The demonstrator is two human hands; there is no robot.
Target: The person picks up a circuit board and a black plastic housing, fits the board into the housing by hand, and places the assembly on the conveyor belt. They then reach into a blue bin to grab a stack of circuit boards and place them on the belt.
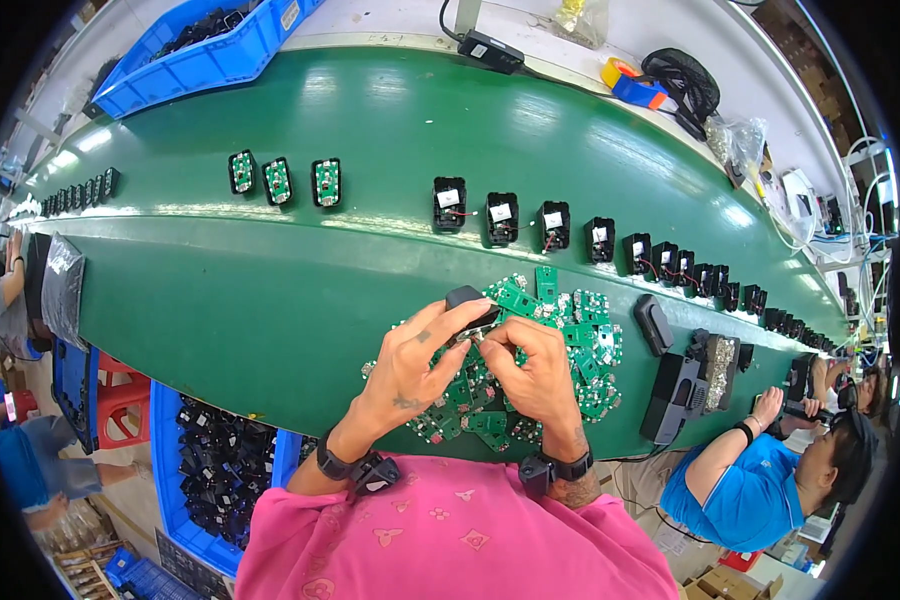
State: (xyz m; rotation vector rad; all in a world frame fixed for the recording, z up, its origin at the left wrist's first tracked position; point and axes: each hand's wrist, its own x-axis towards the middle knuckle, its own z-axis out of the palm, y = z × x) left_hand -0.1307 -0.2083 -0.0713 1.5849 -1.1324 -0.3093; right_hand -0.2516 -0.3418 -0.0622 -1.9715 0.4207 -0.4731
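My left hand [422,358] is closed round a small black plastic housing [466,297], holding it tilted above a pile of boards. Against the housing's near side, my right hand [526,368] has its thumb and fingers pinched together; whatever sits between those fingertips is too small and covered to make out. Beneath both hands spreads a heap of green circuit boards [592,340] with small silver and white parts. The housing's inside is mostly hidden by my fingers.
Along the green belt stand open black housings [502,218] with white parts and red wires, and three housings [277,182] with green boards. A blue crate [195,70] is at far left, a blue bin [173,480] at near left. At right, a grey-black device [670,398] lies beside a seated co-worker [745,475].
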